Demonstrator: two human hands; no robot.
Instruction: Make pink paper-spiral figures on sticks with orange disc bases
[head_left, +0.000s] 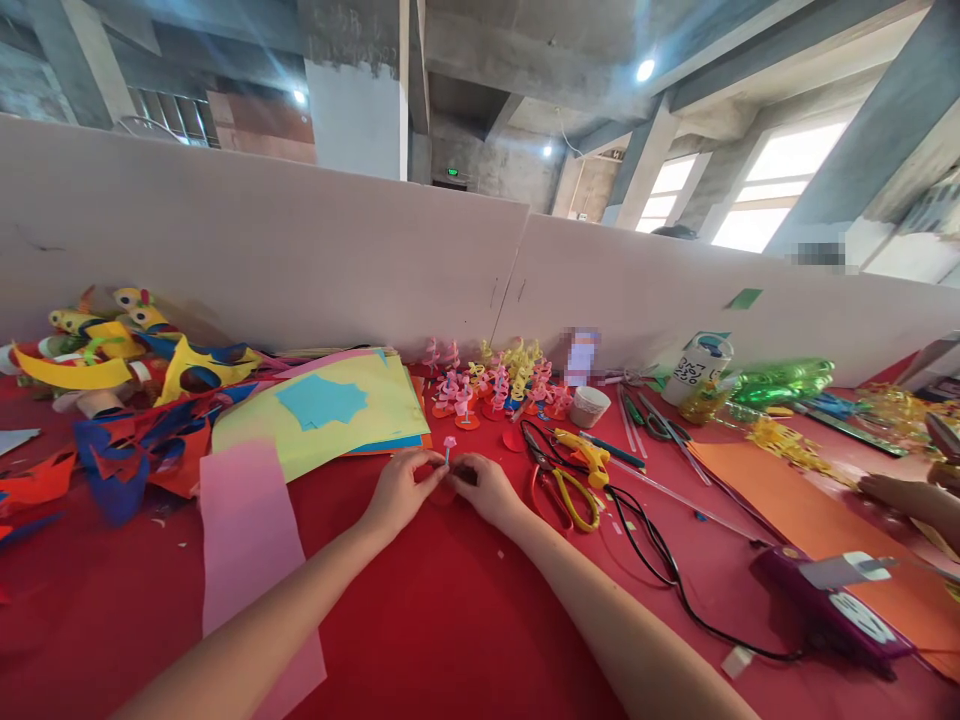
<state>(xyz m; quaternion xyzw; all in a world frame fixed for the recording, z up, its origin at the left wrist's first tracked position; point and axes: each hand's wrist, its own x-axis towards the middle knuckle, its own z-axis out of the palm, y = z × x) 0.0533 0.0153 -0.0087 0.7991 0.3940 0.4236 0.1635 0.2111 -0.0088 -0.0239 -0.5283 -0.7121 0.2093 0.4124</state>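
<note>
A small pink paper flower point(450, 442) on a thin pale-blue stem stands upright between my hands. My left hand point(401, 495) pinches low on the stem with thumb and forefinger. My right hand point(486, 490) is closed at the same spot from the other side, its fingertips meeting the stem's foot. What lies under the fingertips is mostly hidden. Just beyond, a cluster of pink and yellow curled paper flowers point(495, 385) stands on small round red bases.
Left are pink paper point(247, 560), yellow sheets point(367, 395) and colourful cut-outs point(150, 450). Right are pliers point(574, 500), a yellow-handled tool point(589, 455), a black cord, a purple glue gun point(825, 610) and orange paper point(810, 530). Another person's hand point(911, 500) shows far right.
</note>
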